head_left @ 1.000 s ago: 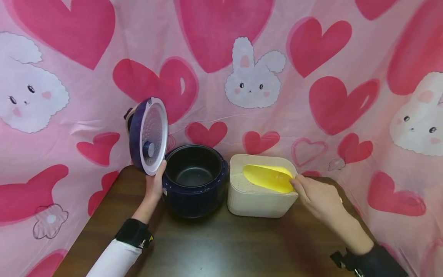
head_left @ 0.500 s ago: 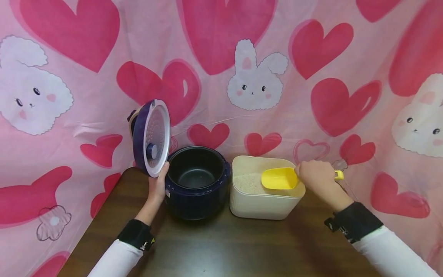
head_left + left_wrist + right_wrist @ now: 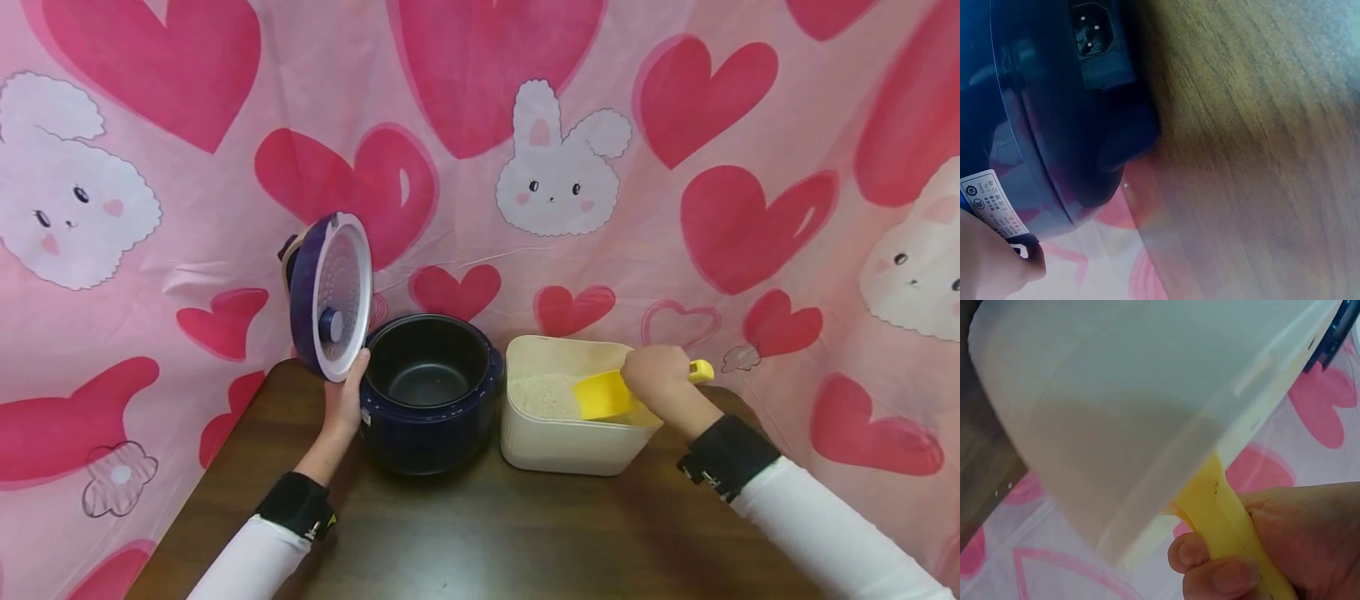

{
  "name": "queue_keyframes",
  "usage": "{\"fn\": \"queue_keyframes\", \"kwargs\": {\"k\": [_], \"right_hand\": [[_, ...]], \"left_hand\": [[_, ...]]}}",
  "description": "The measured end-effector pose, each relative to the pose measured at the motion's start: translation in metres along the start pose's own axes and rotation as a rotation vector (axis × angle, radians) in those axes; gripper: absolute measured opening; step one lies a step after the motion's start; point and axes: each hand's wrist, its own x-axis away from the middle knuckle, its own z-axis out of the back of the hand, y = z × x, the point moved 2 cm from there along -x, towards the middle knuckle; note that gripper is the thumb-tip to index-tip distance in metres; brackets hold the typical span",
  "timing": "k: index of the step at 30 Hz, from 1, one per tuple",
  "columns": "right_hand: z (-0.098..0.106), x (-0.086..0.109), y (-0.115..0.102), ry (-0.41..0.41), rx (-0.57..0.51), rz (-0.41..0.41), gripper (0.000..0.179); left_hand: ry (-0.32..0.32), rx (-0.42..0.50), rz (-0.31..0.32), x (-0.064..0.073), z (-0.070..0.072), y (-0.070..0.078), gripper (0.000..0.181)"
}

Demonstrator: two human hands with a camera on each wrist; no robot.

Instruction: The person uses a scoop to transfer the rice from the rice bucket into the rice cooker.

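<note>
My left hand (image 3: 343, 404) holds a dark blue pot lid (image 3: 306, 300) by its lower edge, thumb at the white inner rim. The lid stands on edge, its pale dimpled inside facing right, beside an electric cooker pot (image 3: 429, 442) with a black inside. In the left wrist view the cooker's side (image 3: 1041, 125) shows a power socket, and my left hand (image 3: 991, 259) is near its label. My right hand (image 3: 663, 383) grips a yellow scoop (image 3: 603, 395) by the handle, its blade down in the rice (image 3: 542, 396) inside a cream bin (image 3: 570, 450). The bin's wall hides the blade in the right wrist view.
The cooker and bin stand side by side on a dark wooden table (image 3: 450, 533). Behind them hangs a pink cloth (image 3: 465, 217) with hearts and rabbits. A few small white grains (image 3: 1002, 489) show near the table edge in the right wrist view.
The scoop has tipped from lying flat over the bin to blade down in the rice. My right hand has turned over and moved slightly left. My left hand and the lid stay about the same.
</note>
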Motion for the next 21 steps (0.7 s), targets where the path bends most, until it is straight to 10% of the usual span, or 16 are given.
{"fn": "queue_keyframes", "kwargs": {"k": [21], "right_hand": [[-0.005, -0.047, -0.022, -0.172, -0.162, 0.03, 0.028]], "left_hand": [[0.04, 0.082, -0.099, -0.004, -0.001, 0.003, 0.061]]}}
